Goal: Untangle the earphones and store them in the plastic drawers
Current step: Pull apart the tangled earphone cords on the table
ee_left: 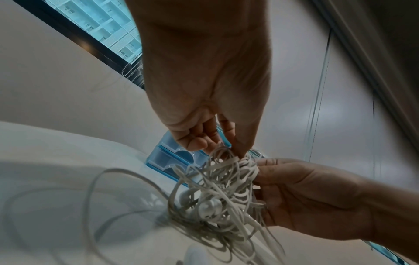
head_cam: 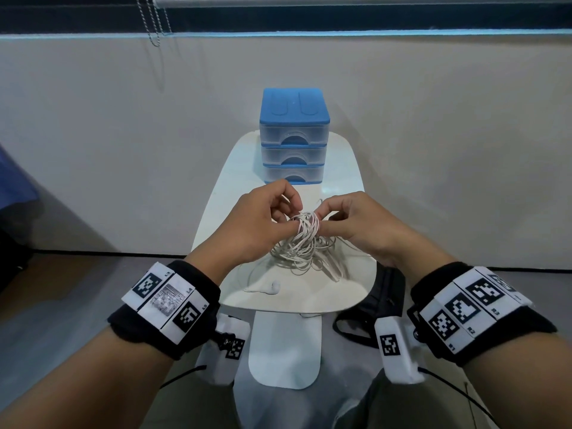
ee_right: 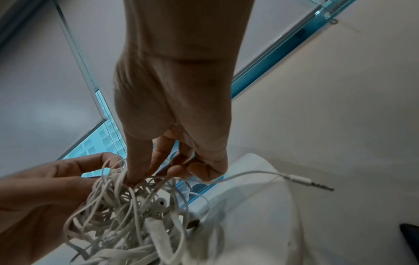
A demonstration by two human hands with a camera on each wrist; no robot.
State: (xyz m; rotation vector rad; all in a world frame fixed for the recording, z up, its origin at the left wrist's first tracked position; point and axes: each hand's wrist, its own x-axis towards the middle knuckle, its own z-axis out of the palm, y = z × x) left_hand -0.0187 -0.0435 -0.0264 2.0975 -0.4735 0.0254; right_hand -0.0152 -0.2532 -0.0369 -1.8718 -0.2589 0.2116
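A tangled bundle of white earphone cords point(head_cam: 305, 243) hangs over the small white table point(head_cam: 340, 292), its lower loops resting on the top. My left hand point(head_cam: 278, 209) pinches the top of the tangle point(ee_left: 226, 172) from the left. My right hand point(head_cam: 331, 212) pinches the same knot point(ee_right: 127, 202) from the right. One earbud point(head_cam: 274, 287) trails loose on the table near the front edge. A jack plug point(ee_right: 310, 182) sticks out to the right in the right wrist view. The blue-topped plastic drawers point(head_cam: 294, 134) stand at the table's far end, all three closed.
A black bag point(head_cam: 374, 308) lies on the floor beside the table's right front. The wall rises just behind the drawers, with a window ledge and a bead chain point(head_cam: 154, 23) above. My knees are under the table's near edge.
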